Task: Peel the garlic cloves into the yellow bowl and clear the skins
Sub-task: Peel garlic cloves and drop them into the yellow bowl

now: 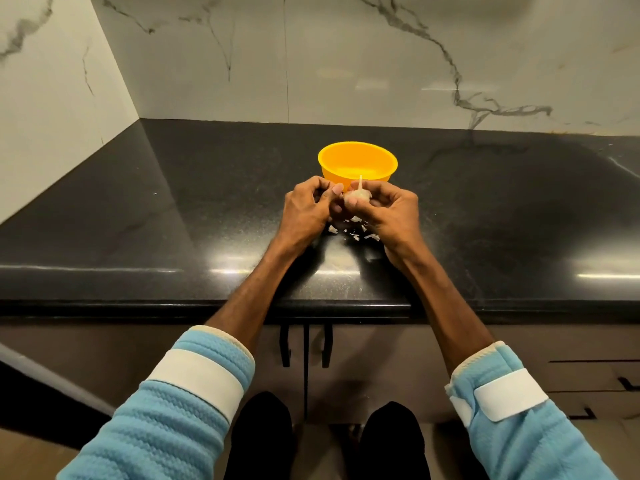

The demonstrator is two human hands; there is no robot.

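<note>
Sleeved arms (194, 386) meet: right grip (388, 213) holds garlic (358, 195), left grip (308, 209) apparently pinching.

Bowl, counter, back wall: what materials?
Bowl: probably plastic, smooth yellow, thin rim, light glows through it. Counter: polished dark stone, likely granite; fine speckle, sharp reflections. Wall: glossy white slabs with grey veins and a vertical seam; marble or marble-look tile, can't tell.

A glossy black speckled countertop (138, 220) fills a corner. Behind it and to its left rise white marble walls (346, 57) with grey veins. Below its front edge are brown cabinet doors (374, 368) with black handles (285, 346). Light glares (606, 275) streak its surface.
</note>
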